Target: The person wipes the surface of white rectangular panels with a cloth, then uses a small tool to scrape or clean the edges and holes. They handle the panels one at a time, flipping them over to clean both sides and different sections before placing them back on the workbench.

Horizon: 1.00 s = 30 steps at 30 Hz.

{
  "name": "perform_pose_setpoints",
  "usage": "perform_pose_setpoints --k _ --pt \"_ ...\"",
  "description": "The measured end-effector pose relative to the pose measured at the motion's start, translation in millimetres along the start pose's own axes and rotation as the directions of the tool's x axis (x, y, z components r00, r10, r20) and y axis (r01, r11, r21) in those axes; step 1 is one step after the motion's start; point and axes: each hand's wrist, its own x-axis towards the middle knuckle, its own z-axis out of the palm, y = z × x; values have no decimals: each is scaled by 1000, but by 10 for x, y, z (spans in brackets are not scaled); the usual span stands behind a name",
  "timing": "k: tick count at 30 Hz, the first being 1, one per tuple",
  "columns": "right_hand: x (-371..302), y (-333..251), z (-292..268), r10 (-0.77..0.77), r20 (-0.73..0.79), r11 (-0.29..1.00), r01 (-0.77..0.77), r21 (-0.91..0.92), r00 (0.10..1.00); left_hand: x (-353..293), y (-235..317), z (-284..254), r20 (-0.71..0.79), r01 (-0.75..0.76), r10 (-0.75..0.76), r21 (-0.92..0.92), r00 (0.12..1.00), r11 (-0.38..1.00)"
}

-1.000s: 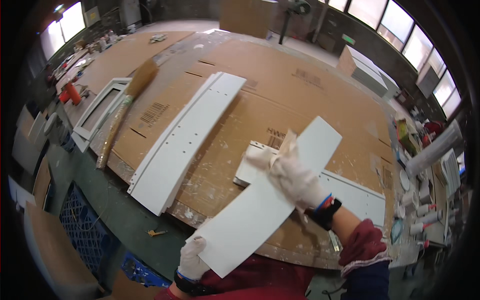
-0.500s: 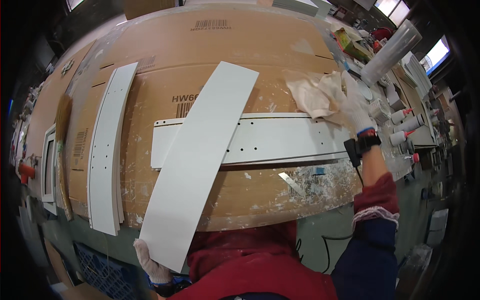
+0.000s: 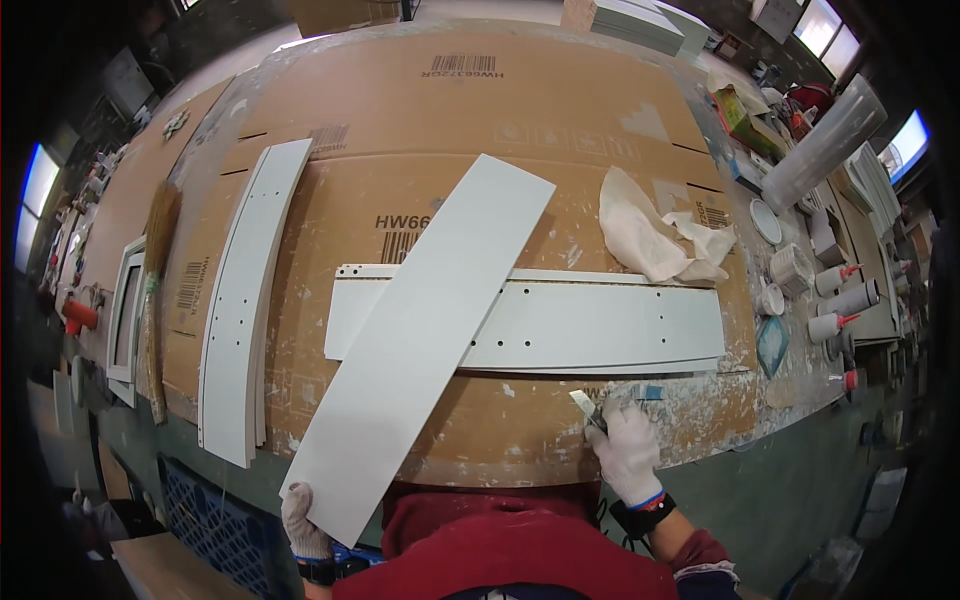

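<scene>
The left hand (image 3: 305,522) is pinching the near end of the plain white board (image 3: 420,350), which is slanting over a drilled stack (image 3: 610,320). Right of that plain board, the right hand (image 3: 628,452) is resting, fingers bent, at a metal blade (image 3: 582,403); whether it's pinching it, I can't tell. Left of the plain board, more drilled boards (image 3: 245,310) are lying on cardboard (image 3: 370,105). Right of its far half, a crumpled cloth (image 3: 645,235) is sprawling.
</scene>
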Motion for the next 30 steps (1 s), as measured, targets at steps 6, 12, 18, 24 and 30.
perform_pose_setpoints --k 6,12,18,24,30 --pt "73 -21 -29 -11 43 995 6 104 999 16 -114 -201 13 -40 39 48 999 998" --pt "192 -37 -118 -143 442 986 89 140 886 -48 -53 -6 -65 -20 21 11 998 1000" --pt "1077 -118 -767 -351 493 872 87 482 796 -63 -13 89 -139 43 -41 12 989 999" --pt "2290 -379 -837 -414 43 843 365 395 909 -46 -27 -28 -119 41 -36 43 992 998" --pt "2601 -746 -377 -632 76 760 599 252 771 -109 -30 -148 -130 81 -80 -3 988 997"
